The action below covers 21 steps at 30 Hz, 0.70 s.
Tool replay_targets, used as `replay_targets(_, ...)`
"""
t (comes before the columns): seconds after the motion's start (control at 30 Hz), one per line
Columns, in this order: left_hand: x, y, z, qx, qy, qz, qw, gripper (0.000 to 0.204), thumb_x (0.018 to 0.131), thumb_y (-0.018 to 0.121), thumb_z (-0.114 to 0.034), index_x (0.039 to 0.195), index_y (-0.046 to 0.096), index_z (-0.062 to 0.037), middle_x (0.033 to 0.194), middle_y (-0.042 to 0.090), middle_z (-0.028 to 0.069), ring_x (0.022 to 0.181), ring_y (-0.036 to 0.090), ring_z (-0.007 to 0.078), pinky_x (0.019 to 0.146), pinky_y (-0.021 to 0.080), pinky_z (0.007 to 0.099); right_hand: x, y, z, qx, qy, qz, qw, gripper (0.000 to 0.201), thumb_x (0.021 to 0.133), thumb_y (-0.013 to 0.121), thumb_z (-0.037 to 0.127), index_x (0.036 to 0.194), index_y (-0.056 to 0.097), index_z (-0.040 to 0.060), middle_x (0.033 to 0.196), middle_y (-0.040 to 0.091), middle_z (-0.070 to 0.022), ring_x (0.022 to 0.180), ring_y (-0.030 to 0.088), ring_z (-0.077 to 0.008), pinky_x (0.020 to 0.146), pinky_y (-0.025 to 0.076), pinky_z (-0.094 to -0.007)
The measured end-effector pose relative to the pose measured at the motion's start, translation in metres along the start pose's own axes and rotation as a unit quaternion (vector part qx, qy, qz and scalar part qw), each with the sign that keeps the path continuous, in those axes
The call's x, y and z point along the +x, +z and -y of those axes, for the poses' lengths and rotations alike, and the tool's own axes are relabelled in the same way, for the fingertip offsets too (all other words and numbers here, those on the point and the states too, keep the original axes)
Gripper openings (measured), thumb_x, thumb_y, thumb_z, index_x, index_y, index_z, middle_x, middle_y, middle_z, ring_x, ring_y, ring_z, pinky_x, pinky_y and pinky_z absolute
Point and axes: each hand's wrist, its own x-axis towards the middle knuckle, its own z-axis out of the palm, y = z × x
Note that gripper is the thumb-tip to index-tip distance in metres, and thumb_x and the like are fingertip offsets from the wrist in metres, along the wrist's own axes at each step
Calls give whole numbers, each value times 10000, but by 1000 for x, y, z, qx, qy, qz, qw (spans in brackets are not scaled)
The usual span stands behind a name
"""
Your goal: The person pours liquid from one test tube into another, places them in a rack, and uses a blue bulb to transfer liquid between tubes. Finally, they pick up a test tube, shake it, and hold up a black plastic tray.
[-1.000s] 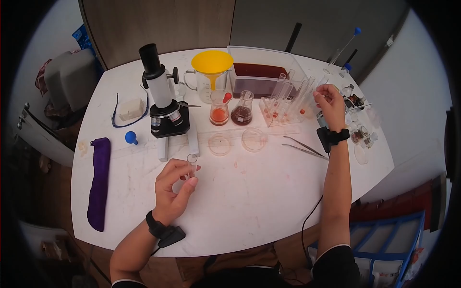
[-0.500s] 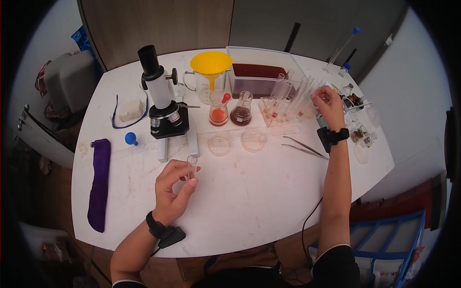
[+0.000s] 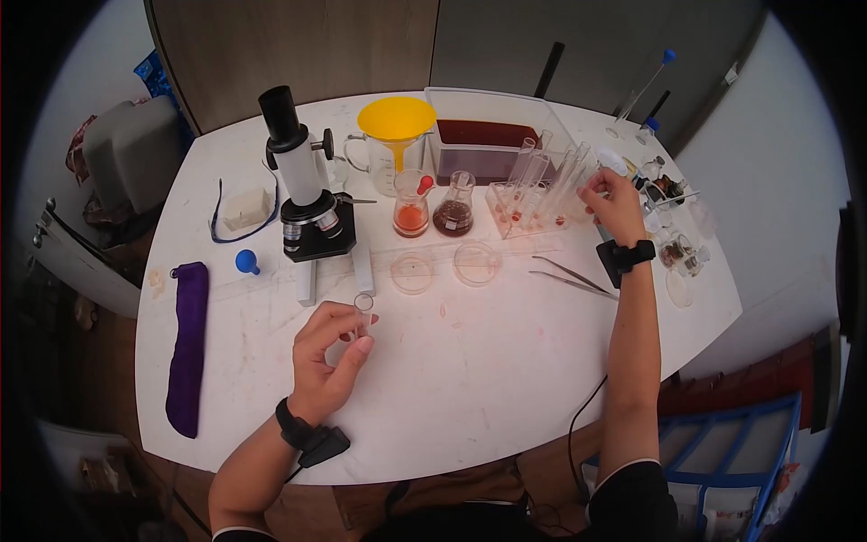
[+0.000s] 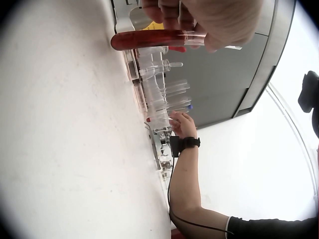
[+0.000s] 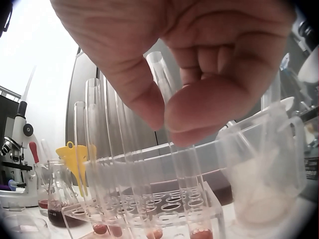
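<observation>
My left hand grips a test tube near its top, over the front of the table. In the left wrist view this test tube shows deep red liquid filling its rounded lower part. At the clear rack, my right hand pinches another test tube between thumb and fingers. That tube stands among several tall tubes in the rack, and reddish matter sits at the bottoms of some of them, as the right wrist view shows. Its middle is hidden behind my fingertips.
Left of the rack stand a flask of dark liquid and a beaker of orange liquid. Behind are a yellow funnel and a plastic tub. A microscope, petri dishes and tweezers are also on the table.
My right hand has moved slightly left and down, and the red-bottomed tube it pinches has sunk into the rack. My left hand keeps its place with its test tube.
</observation>
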Motion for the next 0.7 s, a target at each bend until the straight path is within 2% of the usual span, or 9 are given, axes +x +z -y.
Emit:
replay_targets(0.47, 1, 1, -2, 0, 1, 4, 1000, 226, 895, 699, -57, 1116, 723, -15, 1028, 672, 102, 851, 611, 162, 749, 464, 293, 0, 0, 2, -13, 4, 12, 1000, 216, 837, 757, 187, 897, 644, 13, 809, 681, -47, 638, 701, -130, 481, 513, -259)
replay_targets(0.5, 3, 2, -8, 4, -10, 0, 1000, 124, 918, 673, -89, 1007, 695, -5, 957, 621, 86, 830, 596, 164, 824, 484, 317, -1, 0, 4, -13, 5, 12, 1000, 216, 837, 757, 187, 897, 644, 13, 809, 681, -47, 638, 701, -130, 481, 513, -259)
replay_targets(0.53, 3, 4, -11, 9, -21, -4, 1000, 133, 942, 648, -120, 898, 668, 4, 886, 571, 70, 809, 580, 166, 900, 505, 341, -3, -1, 6, -18, 4, 8, 1000, 239, 828, 770, 204, 903, 651, 11, 814, 684, -54, 640, 694, -137, 499, 516, -264)
replay_targets(0.7, 3, 3, -14, 7, -30, -3, 1000, 131, 941, 650, -118, 898, 669, 5, 891, 572, 71, 833, 593, 173, 896, 503, 339, -5, -5, 10, -46, -22, -31, 998, 335, 806, 806, 285, 926, 672, 2, 825, 685, -76, 656, 672, -164, 578, 519, -284)
